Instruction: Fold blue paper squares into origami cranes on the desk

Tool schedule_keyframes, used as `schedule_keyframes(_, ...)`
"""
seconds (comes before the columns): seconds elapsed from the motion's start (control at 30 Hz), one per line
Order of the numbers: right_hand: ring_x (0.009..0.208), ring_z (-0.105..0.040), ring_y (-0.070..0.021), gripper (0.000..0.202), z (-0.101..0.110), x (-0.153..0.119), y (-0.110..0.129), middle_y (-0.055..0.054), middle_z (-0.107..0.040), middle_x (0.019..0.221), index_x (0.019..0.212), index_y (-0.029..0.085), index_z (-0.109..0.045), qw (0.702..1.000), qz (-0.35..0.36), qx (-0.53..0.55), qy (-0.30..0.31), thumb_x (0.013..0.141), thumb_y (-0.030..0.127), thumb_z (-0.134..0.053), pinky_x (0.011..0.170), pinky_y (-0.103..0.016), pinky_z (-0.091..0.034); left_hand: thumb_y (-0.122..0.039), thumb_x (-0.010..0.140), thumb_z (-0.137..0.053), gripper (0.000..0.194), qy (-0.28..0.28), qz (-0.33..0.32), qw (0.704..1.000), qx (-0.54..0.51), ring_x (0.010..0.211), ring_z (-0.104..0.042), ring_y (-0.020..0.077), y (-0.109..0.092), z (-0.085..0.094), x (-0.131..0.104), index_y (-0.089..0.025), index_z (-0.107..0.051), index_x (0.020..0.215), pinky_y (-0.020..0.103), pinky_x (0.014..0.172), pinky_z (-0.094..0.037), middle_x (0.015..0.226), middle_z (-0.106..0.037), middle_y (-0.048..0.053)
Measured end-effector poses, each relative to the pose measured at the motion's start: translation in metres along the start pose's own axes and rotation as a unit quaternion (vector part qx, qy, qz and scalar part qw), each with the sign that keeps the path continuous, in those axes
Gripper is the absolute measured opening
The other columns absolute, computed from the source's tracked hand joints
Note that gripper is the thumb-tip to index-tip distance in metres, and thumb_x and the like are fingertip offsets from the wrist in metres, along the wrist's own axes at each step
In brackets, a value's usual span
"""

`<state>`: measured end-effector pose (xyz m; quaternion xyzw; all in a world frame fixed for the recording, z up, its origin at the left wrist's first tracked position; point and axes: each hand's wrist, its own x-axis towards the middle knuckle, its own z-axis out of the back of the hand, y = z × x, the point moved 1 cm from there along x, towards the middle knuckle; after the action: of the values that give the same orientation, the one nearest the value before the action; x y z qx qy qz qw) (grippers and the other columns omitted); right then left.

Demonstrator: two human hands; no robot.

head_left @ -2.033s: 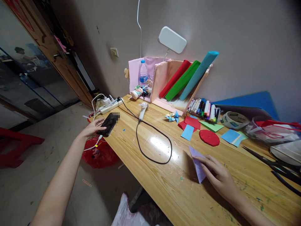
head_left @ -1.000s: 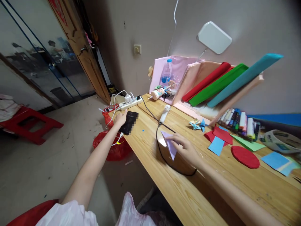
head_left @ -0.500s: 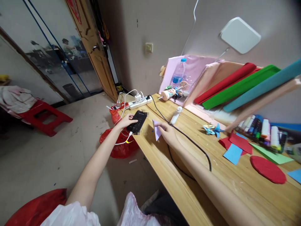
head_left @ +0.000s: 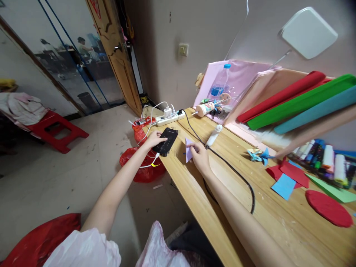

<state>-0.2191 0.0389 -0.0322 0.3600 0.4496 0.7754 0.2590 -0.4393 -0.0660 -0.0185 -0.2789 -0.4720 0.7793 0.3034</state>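
My left hand (head_left: 155,139) grips the near left side of a black smartphone (head_left: 166,141), thumb across its screen, at the table's edge. A white charging cable (head_left: 157,157) is plugged into the phone's lower end. My right hand (head_left: 199,155) pinches a small piece of lilac paper (head_left: 188,150) between thumb and fingers, just above the wooden table (head_left: 191,196). The paper stands upright and looks folded. Beyond the right hand lies a white cylindrical object (head_left: 214,136) beside a black cord (head_left: 236,168).
A power strip (head_left: 170,118) and a glue bottle (head_left: 205,109) lie at the far end. To the right are paper flowers (head_left: 259,155), red and blue paper pieces (head_left: 284,185), a red disc (head_left: 328,208) and markers (head_left: 328,157). Red plastic bags (head_left: 143,167) hang by the left edge.
The camera view has shifted, so the scene sits slightly further right. Both hands keep their holds on the smartphone and the lilac paper.
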Motion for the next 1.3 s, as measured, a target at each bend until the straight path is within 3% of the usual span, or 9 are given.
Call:
schedule_keyframes(0.13,0.088,-0.056,-0.0209,0.023,0.001,0.0,-0.003,-0.006,-0.062,0.086,0.079,0.016,-0.066,1.0,-0.007,0.013,-0.008,0.077,0.021,-0.044,0.083,-0.035,-0.04,-0.037,0.055,-0.08,0.058,0.062,-0.018,0.998,-0.013,0.095,-0.06,0.0232,0.001,0.01,-0.003,-0.01,-0.06,0.103,0.039,0.09,-0.044,0.096,-0.064,0.01)
schedule_keyframes(0.33,0.086,-0.056,-0.0208,0.023,0.001,0.001,-0.003,-0.006,-0.061,0.085,0.077,0.018,-0.067,1.0,-0.01,0.02,-0.013,0.076,0.021,-0.044,0.081,-0.035,-0.041,-0.025,0.046,-0.084,0.078,0.117,-0.049,0.992,-0.019,0.102,-0.057,0.0209,0.003,0.021,-0.011,-0.013,-0.053,0.117,0.037,0.094,-0.043,0.112,-0.059,0.01)
schedule_keyframes(0.53,0.086,-0.056,-0.0205,0.023,0.002,0.001,-0.004,-0.005,-0.061,0.084,0.077,0.019,-0.066,1.0,-0.004,0.022,-0.015,0.077,0.02,-0.044,0.081,-0.035,-0.041,-0.036,0.055,-0.08,0.071,0.073,-0.049,0.996,0.011,0.103,-0.056,0.0221,0.0,0.01,-0.014,-0.011,-0.052,0.116,0.038,0.093,-0.043,0.111,-0.059,0.011)
schedule_keyframes(0.7,0.087,-0.056,-0.0204,0.022,0.001,0.0,-0.003,-0.005,-0.061,0.084,0.076,0.018,-0.066,1.0,-0.006,0.023,-0.017,0.077,0.018,-0.044,0.082,-0.035,-0.041,-0.032,0.048,-0.083,0.077,0.019,-0.047,0.998,0.025,0.103,-0.055,0.0238,-0.005,0.0,-0.016,-0.01,-0.052,0.115,0.039,0.093,-0.042,0.113,-0.058,0.013)
schedule_keyframes(0.87,0.087,-0.056,-0.0204,0.023,0.002,0.0,-0.002,-0.005,-0.061,0.084,0.077,0.018,-0.067,1.0,-0.007,0.023,-0.017,0.077,0.017,-0.043,0.083,-0.035,-0.041,-0.035,0.057,-0.077,0.061,0.023,-0.035,0.999,-0.007,0.104,-0.056,0.0236,-0.006,0.008,-0.017,-0.011,-0.056,0.109,0.039,0.094,-0.041,0.108,-0.061,0.012)
schedule_keyframes(1.0,0.088,-0.056,-0.0207,0.023,0.003,0.0,-0.002,-0.006,-0.061,0.085,0.077,0.018,-0.066,1.0,-0.005,0.024,-0.014,0.078,0.018,-0.044,0.084,-0.035,-0.041,-0.027,0.053,-0.077,0.061,0.026,-0.034,0.999,-0.026,0.105,-0.056,0.0233,-0.005,0.015,-0.017,-0.009,-0.057,0.108,0.039,0.096,-0.041,0.108,-0.062,0.013)
schedule_keyframes(1.3,0.088,-0.056,-0.0213,0.023,0.002,0.0,-0.004,-0.005,-0.061,0.084,0.077,0.019,-0.066,1.0,-0.003,0.023,-0.011,0.077,0.019,-0.044,0.083,-0.036,-0.041,-0.03,0.052,-0.079,0.057,-0.017,-0.024,1.0,-0.001,0.1,-0.059,0.0238,-0.007,0.004,-0.014,-0.011,-0.059,0.102,0.039,0.092,-0.044,0.106,-0.064,0.012)
